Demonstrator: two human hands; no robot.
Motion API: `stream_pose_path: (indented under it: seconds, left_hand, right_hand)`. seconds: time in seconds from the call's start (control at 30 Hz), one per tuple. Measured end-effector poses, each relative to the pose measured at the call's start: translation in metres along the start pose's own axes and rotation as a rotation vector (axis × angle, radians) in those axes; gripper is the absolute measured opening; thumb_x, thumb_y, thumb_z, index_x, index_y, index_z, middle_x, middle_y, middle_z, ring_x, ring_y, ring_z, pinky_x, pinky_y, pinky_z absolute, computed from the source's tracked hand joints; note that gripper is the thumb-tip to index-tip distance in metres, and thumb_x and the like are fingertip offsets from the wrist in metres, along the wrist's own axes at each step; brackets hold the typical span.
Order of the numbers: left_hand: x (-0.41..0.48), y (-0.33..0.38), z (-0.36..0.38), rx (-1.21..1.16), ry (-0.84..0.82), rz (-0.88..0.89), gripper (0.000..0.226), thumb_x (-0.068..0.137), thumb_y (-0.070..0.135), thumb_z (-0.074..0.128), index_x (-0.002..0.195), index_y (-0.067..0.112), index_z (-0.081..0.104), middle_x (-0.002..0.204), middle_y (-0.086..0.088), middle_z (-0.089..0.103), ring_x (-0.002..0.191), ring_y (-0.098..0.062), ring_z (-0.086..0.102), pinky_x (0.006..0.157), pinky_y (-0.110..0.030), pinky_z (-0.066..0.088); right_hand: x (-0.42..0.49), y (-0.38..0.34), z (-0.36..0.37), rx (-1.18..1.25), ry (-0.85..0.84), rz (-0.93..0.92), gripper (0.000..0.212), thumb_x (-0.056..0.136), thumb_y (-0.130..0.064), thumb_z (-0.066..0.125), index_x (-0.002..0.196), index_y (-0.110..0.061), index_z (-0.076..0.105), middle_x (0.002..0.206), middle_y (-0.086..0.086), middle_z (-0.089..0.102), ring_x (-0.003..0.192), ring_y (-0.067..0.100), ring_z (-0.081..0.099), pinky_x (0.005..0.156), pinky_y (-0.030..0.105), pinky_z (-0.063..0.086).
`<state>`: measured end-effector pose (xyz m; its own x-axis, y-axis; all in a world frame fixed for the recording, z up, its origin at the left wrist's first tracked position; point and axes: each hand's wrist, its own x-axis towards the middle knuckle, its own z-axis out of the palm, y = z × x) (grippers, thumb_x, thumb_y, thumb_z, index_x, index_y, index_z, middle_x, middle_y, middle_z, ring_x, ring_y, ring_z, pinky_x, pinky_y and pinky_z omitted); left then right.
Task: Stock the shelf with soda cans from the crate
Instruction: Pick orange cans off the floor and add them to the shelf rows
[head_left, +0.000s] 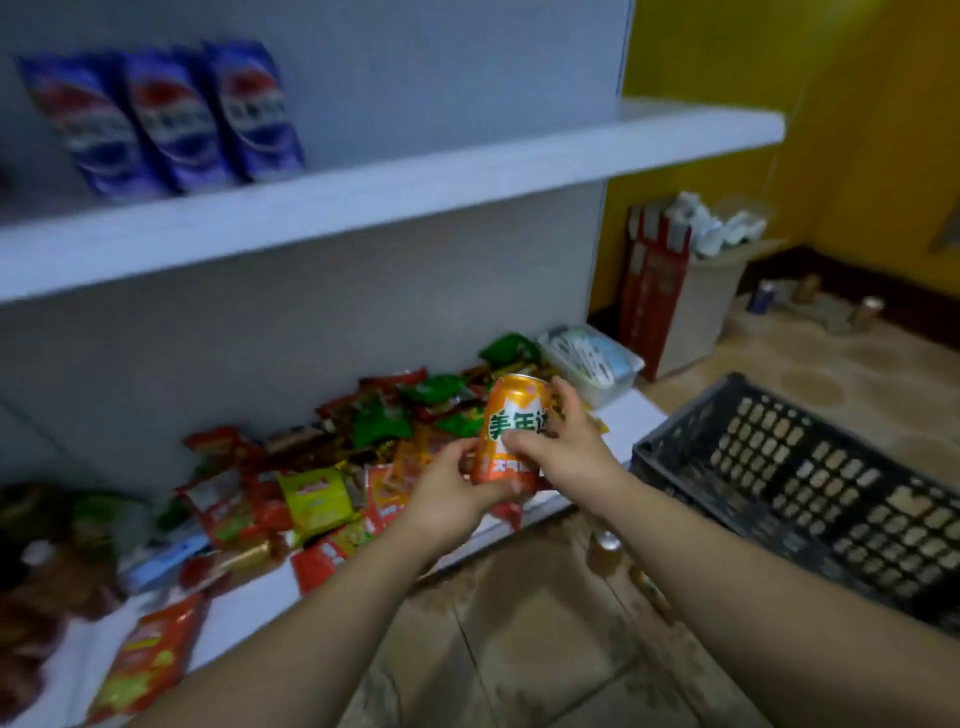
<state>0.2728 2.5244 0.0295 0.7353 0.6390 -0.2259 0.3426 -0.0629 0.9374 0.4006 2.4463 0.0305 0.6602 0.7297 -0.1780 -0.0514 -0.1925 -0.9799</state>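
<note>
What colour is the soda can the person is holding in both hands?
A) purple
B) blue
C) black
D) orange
D: the can, gripped low by the left hand and higher up by the right hand, is orange with green lettering.

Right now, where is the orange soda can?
In the head view, the orange can is near the centre, held by the left hand and right hand over the snack packets, left of the crate.
</note>
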Motion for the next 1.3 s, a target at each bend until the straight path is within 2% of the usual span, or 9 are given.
stream_pose_path:
  seconds: [0.1,0.23,0.5,0.63,0.77,0.93,1.07,1.2,1.3]
  left_hand:
    - [-0.031,0.032,-0.046,-0.019,0.084,0.103,0.061,0.071,0.013,0.081,0.124,0.014,0.050,0.100,0.005,0.065,0.081,-0.003,0.064,0.062,-0.012,0.050]
    - [-0.069,0.064,-0.114,-0.013,0.141,0.211,0.058,0.075,0.017,0.079,0.123,0.026,0.047,0.108,0.004,0.066,0.092,-0.005,0.065,0.075,-0.019,0.053]
    - [-0.127,0.076,-0.254,0.104,0.360,0.260,0.068,0.071,0.021,0.079,0.131,0.018,0.047,0.115,0.000,0.063,0.104,-0.011,0.060,0.094,-0.031,0.048]
    - [-0.138,0.074,-0.322,0.216,0.470,0.201,0.075,0.071,0.026,0.081,0.135,0.023,0.042,0.128,0.000,0.056,0.119,-0.016,0.051,0.101,-0.036,0.044]
    - [-0.147,0.061,-0.387,0.395,0.634,0.067,0.086,0.078,0.038,0.074,0.148,0.022,0.027,0.149,-0.003,0.037,0.134,-0.020,0.038,0.099,-0.030,0.038]
    - [-0.165,0.033,-0.461,0.523,0.943,0.001,0.068,0.083,0.043,0.067,0.140,0.014,0.044,0.146,-0.004,0.043,0.125,-0.022,0.049,0.100,-0.035,0.040]
    - [-0.168,0.010,-0.512,0.723,1.153,-0.065,0.069,0.083,0.049,0.063,0.134,0.004,0.049,0.139,-0.014,0.049,0.125,-0.028,0.046,0.102,-0.040,0.038]
    - [-0.155,-0.001,-0.544,0.959,1.096,-0.211,0.086,0.078,0.075,0.038,0.127,0.006,0.049,0.135,-0.014,0.049,0.124,-0.030,0.043,0.105,-0.051,0.035]
    - [-0.140,-0.007,-0.554,1.003,1.010,-0.313,0.090,0.079,0.079,0.025,0.140,0.014,0.038,0.150,-0.007,0.034,0.139,-0.029,0.026,0.110,-0.059,0.021]
  right_hand:
    - [-0.021,-0.065,0.032,-0.064,-0.052,-0.148,0.107,0.054,-0.033,0.080,0.144,-0.040,0.025,0.126,0.001,0.058,0.106,0.019,0.063,0.088,0.045,0.055]
    - [-0.046,-0.135,0.085,-0.142,-0.108,-0.332,0.083,0.069,-0.016,0.080,0.134,-0.039,0.033,0.113,-0.002,0.055,0.105,0.022,0.061,0.090,0.043,0.054]
    - [-0.073,-0.229,0.218,-0.174,-0.285,-0.519,0.090,0.073,-0.015,0.080,0.141,-0.041,0.027,0.106,-0.009,0.054,0.103,0.017,0.058,0.091,0.043,0.053]
    - [-0.066,-0.252,0.278,-0.174,-0.358,-0.594,0.090,0.074,-0.015,0.079,0.143,-0.038,0.026,0.122,-0.004,0.050,0.112,0.018,0.054,0.094,0.039,0.050]
    - [-0.048,-0.265,0.333,-0.186,-0.423,-0.640,0.090,0.076,-0.015,0.078,0.145,-0.036,0.023,0.120,-0.012,0.044,0.115,0.014,0.049,0.097,0.038,0.046]
    - [-0.021,-0.271,0.390,-0.187,-0.453,-0.657,0.091,0.079,-0.016,0.077,0.146,-0.037,0.020,0.117,-0.013,0.044,0.108,0.010,0.044,0.094,0.035,0.041]
    - [-0.003,-0.270,0.432,-0.185,-0.462,-0.676,0.091,0.080,-0.018,0.076,0.148,-0.037,0.017,0.134,-0.006,0.047,0.113,0.012,0.047,0.090,0.029,0.040]
    - [0.007,-0.270,0.462,-0.204,-0.474,-0.707,0.090,0.081,-0.018,0.075,0.148,-0.036,0.017,0.139,-0.004,0.045,0.123,0.017,0.047,0.095,0.031,0.041]
    - [0.014,-0.267,0.482,-0.208,-0.470,-0.708,0.087,0.083,-0.020,0.073,0.148,-0.036,0.018,0.139,-0.003,0.047,0.124,0.018,0.048,0.096,0.032,0.042]
